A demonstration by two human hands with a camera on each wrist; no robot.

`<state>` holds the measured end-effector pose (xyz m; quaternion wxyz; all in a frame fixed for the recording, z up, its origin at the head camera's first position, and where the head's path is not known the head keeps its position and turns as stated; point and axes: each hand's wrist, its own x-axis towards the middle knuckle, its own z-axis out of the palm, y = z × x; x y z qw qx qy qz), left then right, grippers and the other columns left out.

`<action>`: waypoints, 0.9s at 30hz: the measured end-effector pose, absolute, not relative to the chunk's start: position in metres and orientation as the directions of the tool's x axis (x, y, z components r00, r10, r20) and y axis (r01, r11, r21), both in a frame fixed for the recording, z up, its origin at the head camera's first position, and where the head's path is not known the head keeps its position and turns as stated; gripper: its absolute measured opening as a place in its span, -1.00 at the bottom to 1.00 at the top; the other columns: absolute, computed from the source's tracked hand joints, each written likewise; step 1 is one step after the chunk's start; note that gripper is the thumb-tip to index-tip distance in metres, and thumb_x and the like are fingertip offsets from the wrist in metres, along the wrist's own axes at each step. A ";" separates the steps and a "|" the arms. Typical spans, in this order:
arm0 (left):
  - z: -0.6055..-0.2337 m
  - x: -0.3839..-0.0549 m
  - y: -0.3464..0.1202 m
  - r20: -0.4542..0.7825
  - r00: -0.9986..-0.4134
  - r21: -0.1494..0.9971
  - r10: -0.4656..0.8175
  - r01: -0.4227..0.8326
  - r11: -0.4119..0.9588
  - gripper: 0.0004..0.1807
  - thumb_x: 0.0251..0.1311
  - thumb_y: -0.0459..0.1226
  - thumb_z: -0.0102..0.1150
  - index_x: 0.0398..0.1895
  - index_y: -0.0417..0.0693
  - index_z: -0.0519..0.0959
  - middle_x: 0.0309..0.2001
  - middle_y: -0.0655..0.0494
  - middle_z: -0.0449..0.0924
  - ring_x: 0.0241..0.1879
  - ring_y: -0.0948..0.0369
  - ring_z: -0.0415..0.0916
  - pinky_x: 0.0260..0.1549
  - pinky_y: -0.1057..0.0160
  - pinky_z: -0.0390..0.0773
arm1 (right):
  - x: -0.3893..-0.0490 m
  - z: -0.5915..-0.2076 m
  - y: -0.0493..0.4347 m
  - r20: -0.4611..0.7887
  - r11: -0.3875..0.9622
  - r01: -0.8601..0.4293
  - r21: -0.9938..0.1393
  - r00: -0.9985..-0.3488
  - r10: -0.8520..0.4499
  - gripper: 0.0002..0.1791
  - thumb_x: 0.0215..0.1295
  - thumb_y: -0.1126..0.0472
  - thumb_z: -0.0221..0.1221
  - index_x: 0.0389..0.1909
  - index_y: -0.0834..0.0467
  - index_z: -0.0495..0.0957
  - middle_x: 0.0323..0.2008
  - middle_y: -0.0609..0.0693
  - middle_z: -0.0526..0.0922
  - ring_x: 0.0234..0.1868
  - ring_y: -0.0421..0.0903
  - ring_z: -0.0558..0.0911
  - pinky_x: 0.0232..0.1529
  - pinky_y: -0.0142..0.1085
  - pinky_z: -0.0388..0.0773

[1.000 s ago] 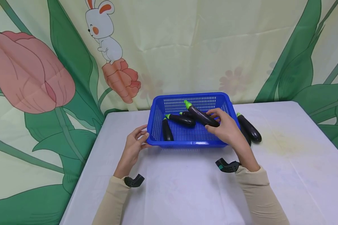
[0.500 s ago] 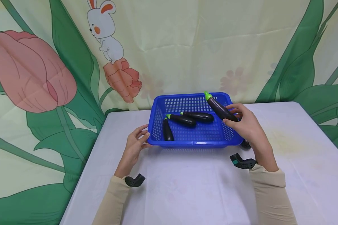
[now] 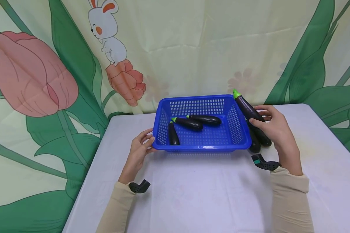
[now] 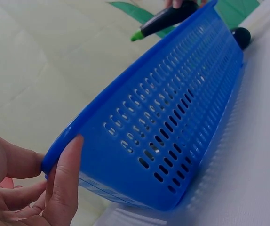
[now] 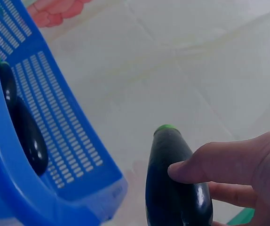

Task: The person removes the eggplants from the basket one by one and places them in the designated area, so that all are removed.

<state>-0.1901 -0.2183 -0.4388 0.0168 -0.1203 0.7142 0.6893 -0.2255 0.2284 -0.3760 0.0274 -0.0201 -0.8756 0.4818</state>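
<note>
My left hand (image 3: 137,152) pinches the left rim of a blue plastic basket (image 3: 204,148), thumb on one side and fingers on the other in the left wrist view. Three dark purple eggplants lie inside: one upright in the view (image 3: 173,134), one slanted (image 3: 189,124) and one behind (image 3: 205,120). Just outside the basket's right wall, my right hand (image 3: 280,129) holds another eggplant (image 3: 248,108) by its thick end, green cap pointing up and away. Below it on the table lie two more eggplants, a nearer one (image 3: 254,143) and one beside it (image 3: 264,138), both partly hidden.
A white cloth covers the table (image 3: 186,191). Behind the basket hangs a printed curtain (image 3: 186,58) with tulips and a rabbit. Dark wrist-camera mounts (image 3: 140,186) sit on both sleeves.
My right hand has carried the eggplant from above the basket's inside rightward, past the right wall, over the two eggplants there. The left hand and basket have stayed in place.
</note>
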 end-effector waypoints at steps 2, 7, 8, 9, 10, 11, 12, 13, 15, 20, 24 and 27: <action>-0.438 -0.190 -0.218 -0.191 -0.970 0.980 -0.150 -0.196 0.018 -0.51 0.53 -0.35 0.11 0.47 0.03 0.44 0.15 -0.08 0.51 -0.27 0.22 0.64 -0.32 0.31 0.78 | -0.226 -0.378 0.235 0.021 0.527 0.025 -0.849 -0.996 0.081 -0.31 0.48 0.06 0.23 0.53 0.14 0.28 0.41 0.36 0.36 0.23 0.14 0.36 -0.05 -0.22 0.38; -0.439 -0.190 -0.219 -0.193 -0.970 0.980 -0.147 -0.197 0.012 -0.51 0.52 -0.37 0.11 0.46 0.02 0.45 0.14 -0.07 0.52 -0.27 0.23 0.64 -0.30 0.27 0.80 | -0.228 -0.384 0.249 -0.034 0.513 0.100 -0.852 -0.990 0.137 -0.26 0.50 -0.03 0.21 0.60 0.06 0.22 0.46 0.35 0.31 0.29 0.18 0.37 0.05 -0.15 0.40; -0.439 -0.190 -0.219 -0.194 -0.970 0.980 -0.146 -0.197 0.012 -0.51 0.52 -0.37 0.11 0.46 0.02 0.45 0.13 -0.07 0.52 -0.27 0.24 0.64 -0.29 0.26 0.80 | -0.228 -0.385 0.252 -0.046 0.509 0.117 -0.853 -0.988 0.150 -0.25 0.50 -0.05 0.20 0.61 0.04 0.20 0.48 0.36 0.29 0.34 0.23 0.35 0.07 -0.13 0.40; -0.439 -0.190 -0.219 -0.193 -0.970 0.980 -0.145 -0.197 0.011 -0.52 0.52 -0.37 0.10 0.46 0.02 0.45 0.13 -0.06 0.52 -0.27 0.24 0.64 -0.29 0.26 0.80 | -0.229 -0.386 0.255 -0.059 0.504 0.135 -0.853 -0.985 0.164 -0.24 0.50 -0.07 0.19 0.62 0.02 0.20 0.49 0.35 0.27 0.38 0.26 0.32 0.09 -0.12 0.39; -0.439 -0.190 -0.219 -0.193 -0.970 0.980 -0.145 -0.197 0.009 -0.52 0.52 -0.37 0.10 0.46 0.03 0.45 0.13 -0.06 0.53 -0.28 0.24 0.64 -0.29 0.27 0.80 | -0.229 -0.387 0.258 -0.069 0.499 0.151 -0.853 -0.982 0.178 -0.23 0.50 -0.10 0.19 0.62 0.00 0.19 0.50 0.34 0.26 0.42 0.29 0.29 0.10 -0.11 0.39; -0.439 -0.190 -0.219 -0.193 -0.971 0.981 -0.144 -0.196 0.008 -0.52 0.52 -0.36 0.10 0.46 0.03 0.45 0.12 -0.06 0.52 -0.28 0.24 0.64 -0.30 0.27 0.80 | -0.230 -0.388 0.261 -0.074 0.495 0.161 -0.854 -0.979 0.191 -0.23 0.49 -0.11 0.19 0.62 -0.02 0.20 0.51 0.34 0.25 0.43 0.30 0.27 0.10 -0.12 0.38; -0.439 -0.190 -0.219 -0.190 -0.971 0.981 -0.142 -0.193 0.006 -0.51 0.53 -0.37 0.10 0.46 0.02 0.44 0.12 -0.07 0.52 -0.29 0.24 0.64 -0.30 0.27 0.79 | -0.230 -0.390 0.264 -0.078 0.490 0.168 -0.855 -0.977 0.199 -0.23 0.49 -0.12 0.19 0.62 -0.04 0.21 0.52 0.33 0.25 0.44 0.29 0.27 0.11 -0.12 0.37; -0.438 -0.190 -0.219 -0.189 -0.972 0.981 -0.142 -0.192 0.002 -0.52 0.52 -0.36 0.10 0.46 0.01 0.44 0.12 -0.07 0.52 -0.29 0.24 0.64 -0.30 0.28 0.79 | -0.231 -0.391 0.267 -0.081 0.487 0.174 -0.856 -0.975 0.207 -0.23 0.49 -0.13 0.19 0.62 -0.05 0.21 0.52 0.32 0.24 0.45 0.29 0.26 0.13 -0.11 0.37; -0.438 -0.190 -0.219 -0.188 -0.972 0.982 -0.142 -0.190 0.002 -0.52 0.53 -0.36 0.10 0.46 0.02 0.44 0.12 -0.07 0.52 -0.29 0.23 0.64 -0.31 0.29 0.79 | -0.232 -0.393 0.271 -0.087 0.485 0.187 -0.854 -0.971 0.222 -0.24 0.48 -0.15 0.20 0.61 -0.07 0.23 0.52 0.30 0.24 0.45 0.26 0.27 0.12 -0.14 0.36; -0.439 -0.191 -0.219 -0.192 -0.971 0.980 -0.145 -0.197 0.019 -0.52 0.54 -0.35 0.09 0.47 0.04 0.44 0.13 -0.06 0.53 -0.27 0.23 0.62 -0.31 0.31 0.78 | -0.234 -0.401 0.281 -0.132 0.471 0.242 -0.848 -0.958 0.254 -0.21 0.46 -0.20 0.20 0.62 -0.07 0.22 0.54 0.28 0.20 0.37 0.20 0.33 0.08 -0.21 0.32; -0.439 -0.191 -0.219 -0.195 -0.970 0.979 -0.146 -0.200 0.021 -0.51 0.54 -0.35 0.09 0.47 0.04 0.44 0.13 -0.06 0.53 -0.27 0.23 0.62 -0.30 0.29 0.79 | -0.234 -0.406 0.286 -0.162 0.449 0.278 -0.849 -0.947 0.279 -0.20 0.46 -0.21 0.19 0.62 -0.04 0.22 0.54 0.28 0.18 0.38 0.19 0.28 0.03 -0.26 0.31; -0.439 -0.191 -0.218 -0.195 -0.970 0.980 -0.144 -0.198 0.009 -0.52 0.53 -0.36 0.10 0.46 0.02 0.44 0.12 -0.07 0.53 -0.29 0.24 0.63 -0.32 0.30 0.78 | -0.235 -0.411 0.290 -0.176 0.436 0.295 -0.850 -0.940 0.294 -0.20 0.46 -0.21 0.19 0.60 -0.01 0.24 0.50 0.25 0.22 0.40 0.18 0.23 0.01 -0.29 0.32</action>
